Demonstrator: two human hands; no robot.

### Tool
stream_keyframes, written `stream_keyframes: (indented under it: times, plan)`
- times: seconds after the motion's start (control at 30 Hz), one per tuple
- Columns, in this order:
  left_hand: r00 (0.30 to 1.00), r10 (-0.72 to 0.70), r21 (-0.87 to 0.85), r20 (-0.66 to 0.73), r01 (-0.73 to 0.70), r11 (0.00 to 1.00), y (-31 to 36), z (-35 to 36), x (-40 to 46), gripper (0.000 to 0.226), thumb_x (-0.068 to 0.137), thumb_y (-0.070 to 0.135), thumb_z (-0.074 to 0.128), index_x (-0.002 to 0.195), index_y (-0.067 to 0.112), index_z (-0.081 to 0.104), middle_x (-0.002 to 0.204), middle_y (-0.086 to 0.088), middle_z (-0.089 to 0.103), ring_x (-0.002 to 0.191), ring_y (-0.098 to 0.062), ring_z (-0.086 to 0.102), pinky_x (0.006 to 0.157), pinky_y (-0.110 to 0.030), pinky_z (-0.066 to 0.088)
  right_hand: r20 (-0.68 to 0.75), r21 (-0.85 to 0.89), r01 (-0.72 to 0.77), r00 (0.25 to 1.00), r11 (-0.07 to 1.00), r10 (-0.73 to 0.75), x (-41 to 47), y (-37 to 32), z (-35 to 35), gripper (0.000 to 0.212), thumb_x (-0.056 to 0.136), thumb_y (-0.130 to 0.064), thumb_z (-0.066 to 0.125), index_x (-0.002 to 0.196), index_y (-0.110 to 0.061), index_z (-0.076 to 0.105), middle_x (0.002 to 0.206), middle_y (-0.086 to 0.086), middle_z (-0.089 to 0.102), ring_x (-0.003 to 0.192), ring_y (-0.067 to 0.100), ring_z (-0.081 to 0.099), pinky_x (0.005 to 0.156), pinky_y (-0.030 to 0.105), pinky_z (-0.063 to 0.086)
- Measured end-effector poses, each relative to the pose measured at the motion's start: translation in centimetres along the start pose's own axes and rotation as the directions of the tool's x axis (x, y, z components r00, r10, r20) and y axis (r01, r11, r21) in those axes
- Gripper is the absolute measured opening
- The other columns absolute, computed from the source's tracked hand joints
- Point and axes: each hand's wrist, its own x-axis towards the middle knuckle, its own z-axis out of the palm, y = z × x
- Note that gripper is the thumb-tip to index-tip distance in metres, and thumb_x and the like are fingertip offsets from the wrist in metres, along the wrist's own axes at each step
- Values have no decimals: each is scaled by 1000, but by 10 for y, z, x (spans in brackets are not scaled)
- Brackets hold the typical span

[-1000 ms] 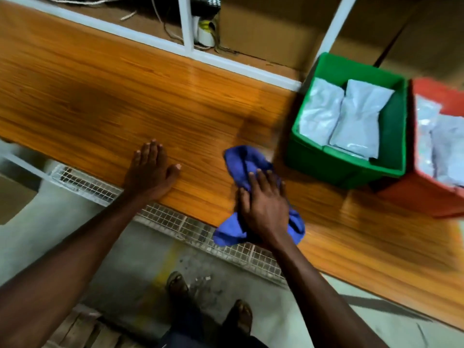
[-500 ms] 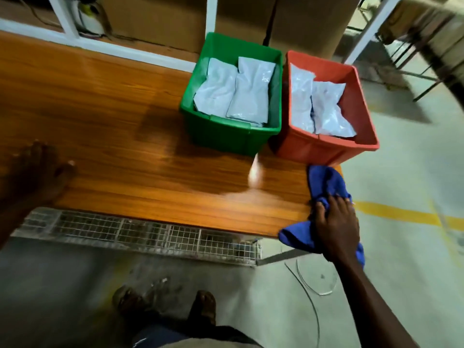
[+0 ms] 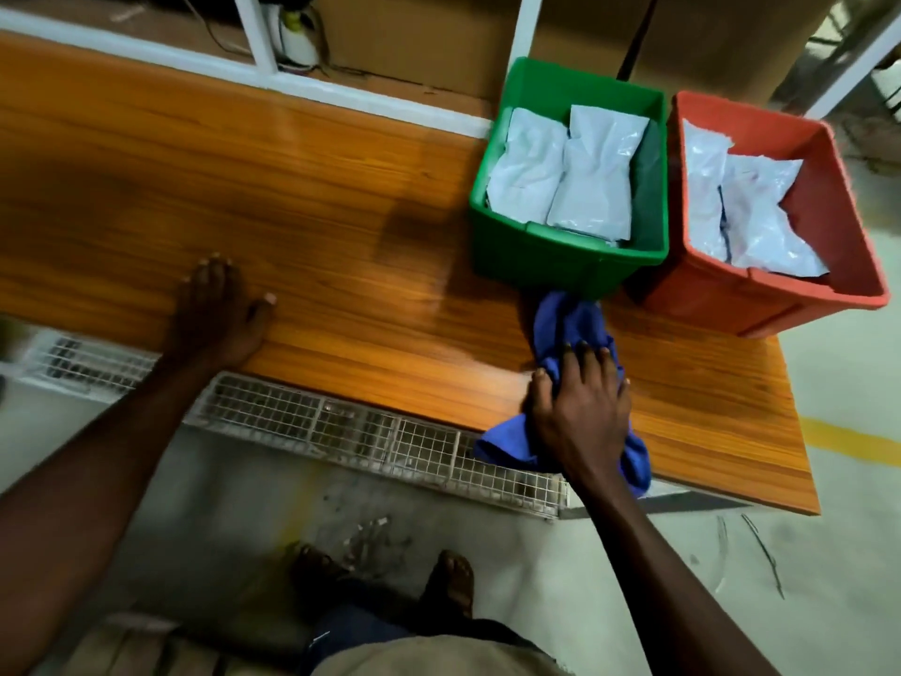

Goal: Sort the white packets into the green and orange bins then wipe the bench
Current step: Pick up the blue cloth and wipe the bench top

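My right hand [image 3: 580, 412] presses a crumpled blue cloth [image 3: 560, 329] flat on the wooden bench [image 3: 317, 246], just in front of the green bin [image 3: 551, 258]; part of the cloth hangs over the bench's front edge. Two white packets [image 3: 565, 175] lie side by side in the green bin. To its right, the orange bin [image 3: 721, 297] holds more white packets [image 3: 746, 212]. Resting flat on the bench near the front edge, far to the left, is my left hand [image 3: 219, 309], fingers spread, holding nothing.
A white frame rail [image 3: 341, 97] runs along the back of the bench, with cardboard boxes [image 3: 424, 36] behind it. A wire mesh tray [image 3: 351, 431] sits under the front edge. The bench ends just right of the orange bin; a yellow floor line [image 3: 848, 439] lies beyond.
My right hand has dragged the blue cloth left, from the bench's right end back in front of the green bin. My left hand stays planted on the bench.
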Motion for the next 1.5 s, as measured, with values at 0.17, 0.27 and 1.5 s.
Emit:
stream_keyframes:
  times: [0.17, 0.27, 1.5]
  plan:
    - [998, -14, 17, 66, 13, 1000, 8, -20, -14, 82, 100, 62, 18, 157, 6, 0, 165, -17, -4, 152, -32, -3, 123, -47, -2, 53, 50, 151, 987, 987, -153, -6, -89, 16, 58, 91, -49, 44, 137, -16, 55, 149, 10, 51, 143, 31, 37, 110, 54, 34]
    - [998, 7, 9, 60, -8, 1000, 10, -24, -16, 81, 100, 61, 14, 157, 6, -2, 165, -16, -5, 152, -30, -5, 123, -46, -2, 75, 51, 201, 976, 978, -205, -8, -134, 27, 60, 92, -51, 42, 140, -16, 54, 149, 10, 50, 144, 30, 36, 109, 54, 34]
    - [984, 107, 42, 145, -114, 993, -251, -65, 88, 73, 102, 55, 14, 157, 11, -4, 166, -7, -11, 152, -21, -15, 122, -48, -6, 239, 242, 405, 856, 882, -459, -13, -528, 95, 76, 92, -53, 18, 154, -12, 33, 162, 9, 29, 153, 28, 14, 122, 57, 12]
